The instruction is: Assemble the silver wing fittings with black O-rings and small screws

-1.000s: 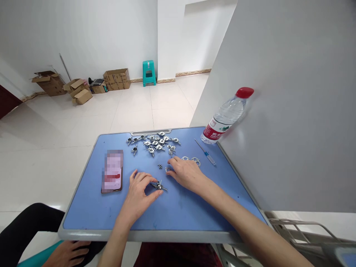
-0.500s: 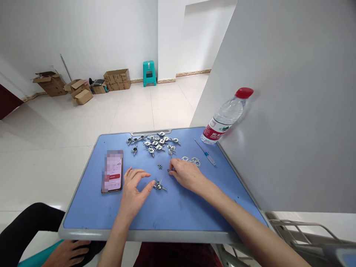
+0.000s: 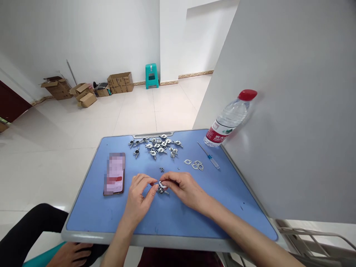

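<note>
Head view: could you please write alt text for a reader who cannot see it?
The right hand pinches a flat plate by a metal fitting on a blue table, the left hand close beside. Similar fittings sit near the far edge, a phone to the left, loose plates, a screwdriver and a bottle to the right.

Far wall (image 3: 111, 33): white, plain, with patterned skirting (image 3: 196, 74) at its foot. Floor (image 3: 139, 111): pale glossy tile, joints visible. Brown cardboard boxes (image 3: 121, 83) stand along the wall, far left; a teal stool (image 3: 151, 70) stands right of them. Dark red panel (image 3: 12, 98) at left edge. Grey partition (image 3: 300, 111) fills the right side. Bench (image 3: 189, 220): blue top, grey rim. Lighting bright, even.
</note>
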The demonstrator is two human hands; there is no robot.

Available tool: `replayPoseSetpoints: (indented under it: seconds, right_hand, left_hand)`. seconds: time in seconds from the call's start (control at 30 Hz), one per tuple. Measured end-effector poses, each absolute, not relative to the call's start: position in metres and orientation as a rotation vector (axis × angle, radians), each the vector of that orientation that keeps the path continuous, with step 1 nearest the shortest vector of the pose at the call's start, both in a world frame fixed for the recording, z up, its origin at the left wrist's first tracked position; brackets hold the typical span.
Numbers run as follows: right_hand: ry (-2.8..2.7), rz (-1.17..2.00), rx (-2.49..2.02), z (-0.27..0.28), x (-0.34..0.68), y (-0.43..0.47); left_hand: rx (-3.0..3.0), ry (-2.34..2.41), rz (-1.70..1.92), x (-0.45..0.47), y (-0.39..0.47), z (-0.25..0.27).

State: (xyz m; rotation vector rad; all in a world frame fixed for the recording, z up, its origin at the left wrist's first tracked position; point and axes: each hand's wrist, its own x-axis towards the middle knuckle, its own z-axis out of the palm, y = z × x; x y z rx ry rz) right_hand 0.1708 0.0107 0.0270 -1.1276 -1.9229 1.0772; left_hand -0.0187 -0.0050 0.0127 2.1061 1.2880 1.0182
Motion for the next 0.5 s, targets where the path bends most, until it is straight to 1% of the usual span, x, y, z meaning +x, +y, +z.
replayPoseSetpoints:
  seconds: [0.1,0.23,0.37,0.5]
  right_hand:
    - [-1.822,1.105,-1.171,0.025,0.166,0.007]
    - [-1.781,1.001,-1.129,0.024,0.162,0.005]
    - [-1.750,0.943,-0.985,0.021,0.158,0.003]
    - [-1.735,0.915,-1.020,0.017,0.157,0.001]
  left_hand:
    - [2.129,1.255,0.976,-0.016,-0.005,0.014]
    - [2.093,1.255,0.996,-0.016,-0.005,0.013]
    - [1.969,1.182,1.050,-0.017,-0.004,0.012]
    - [1.798,1.106,1.085,-0.018,-0.004,0.012]
